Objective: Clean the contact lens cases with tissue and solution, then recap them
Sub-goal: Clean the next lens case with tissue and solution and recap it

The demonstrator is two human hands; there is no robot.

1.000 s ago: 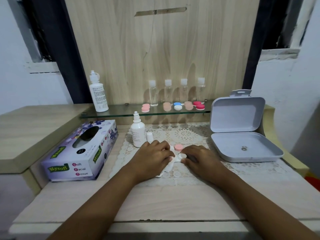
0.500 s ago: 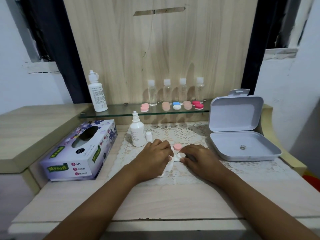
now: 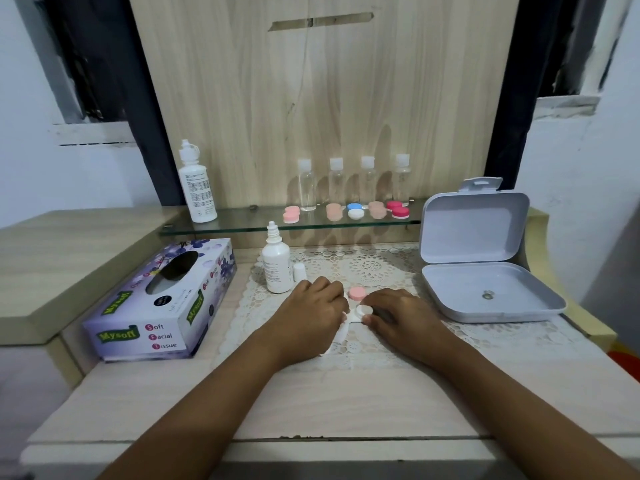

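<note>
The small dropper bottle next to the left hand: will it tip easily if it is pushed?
Likely yes: the dropper bottle stands tall and narrow on a lace mat, so a high push could topple it. It looks like light plastic. Its cap seems to stand beside it, so it might spill.

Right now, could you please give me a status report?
Left hand grips white tissue. Right hand holds white round lens case. Pink round cap off, beside it. White dropper bottle nearby.

An open white hinged box sits at the right edge of the lace mat with a small round thing inside it, perhaps a ring, and behind, four clear capped bottles stand in a row on the glass shelf against a pale wooden panel.
</note>
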